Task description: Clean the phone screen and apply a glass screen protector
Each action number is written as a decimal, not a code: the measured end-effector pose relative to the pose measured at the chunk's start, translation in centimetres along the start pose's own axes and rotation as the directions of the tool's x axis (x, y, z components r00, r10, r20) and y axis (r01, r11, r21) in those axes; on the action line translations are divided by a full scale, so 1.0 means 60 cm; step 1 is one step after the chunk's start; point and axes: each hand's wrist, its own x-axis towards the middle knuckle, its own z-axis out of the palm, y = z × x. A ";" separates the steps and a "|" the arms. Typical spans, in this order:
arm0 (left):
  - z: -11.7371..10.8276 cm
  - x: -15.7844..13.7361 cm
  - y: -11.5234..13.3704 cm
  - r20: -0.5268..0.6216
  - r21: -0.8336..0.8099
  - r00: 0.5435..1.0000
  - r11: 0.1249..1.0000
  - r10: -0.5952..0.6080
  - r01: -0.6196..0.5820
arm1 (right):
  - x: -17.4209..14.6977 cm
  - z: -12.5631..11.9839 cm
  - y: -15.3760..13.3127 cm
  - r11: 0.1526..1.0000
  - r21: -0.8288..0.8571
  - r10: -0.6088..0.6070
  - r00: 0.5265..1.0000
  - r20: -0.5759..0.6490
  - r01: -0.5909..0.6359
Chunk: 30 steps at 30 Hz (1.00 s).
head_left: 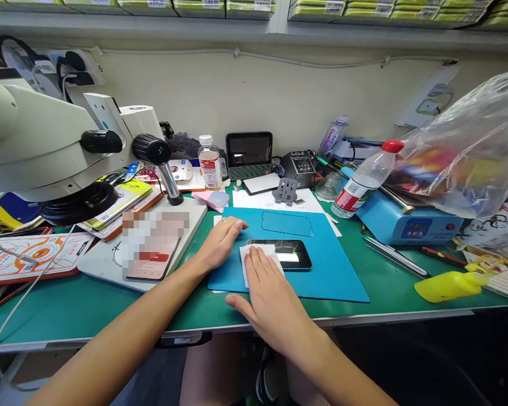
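Note:
My right hand [265,282] lies flat with its fingers stretched over a white wipe [274,248], pressing it onto the left part of a black phone [295,254]. The phone's glossy right end shows past the wipe and reflects light; its left part is mostly covered. My left hand [222,242], with a ring on one finger, rests at the left edge of the blue mat [334,270]. Its fingers are loosely curled, and nothing shows in them. Behind the phone, a thin transparent phone-shaped sheet with a dark outline [287,223] lies on the mat.
A microscope [46,141] reaches in from the left, with a lit phone [156,248] on its base. To the right are a water bottle [366,180], a blue device [406,220], tweezers [393,256] and a yellow squeeze bottle [449,286]. A plastic bag [465,146] stands behind.

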 end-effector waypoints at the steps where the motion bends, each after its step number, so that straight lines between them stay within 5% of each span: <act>1: 0.000 -0.001 -0.001 -0.005 -0.005 1.000 1.000 -0.006 0.006 | 0.013 -0.004 0.002 1.000 0.015 -0.003 1.000 0.009 0.003; 7: 0.000 -0.004 -0.005 -0.026 0.017 1.000 1.000 -0.016 0.016 | 0.048 -0.016 0.036 0.995 0.082 -0.061 0.998 0.033 0.059; 19: -0.004 -0.002 -0.002 -0.005 0.019 1.000 0.999 -0.030 0.030 | -0.025 -0.030 0.149 0.992 -0.058 0.110 0.994 0.020 -0.109; 30: -0.001 0.002 0.002 0.007 0.007 1.000 1.000 -0.029 0.029 | 0.009 0.002 0.083 0.908 -0.142 0.378 0.917 -0.127 -0.394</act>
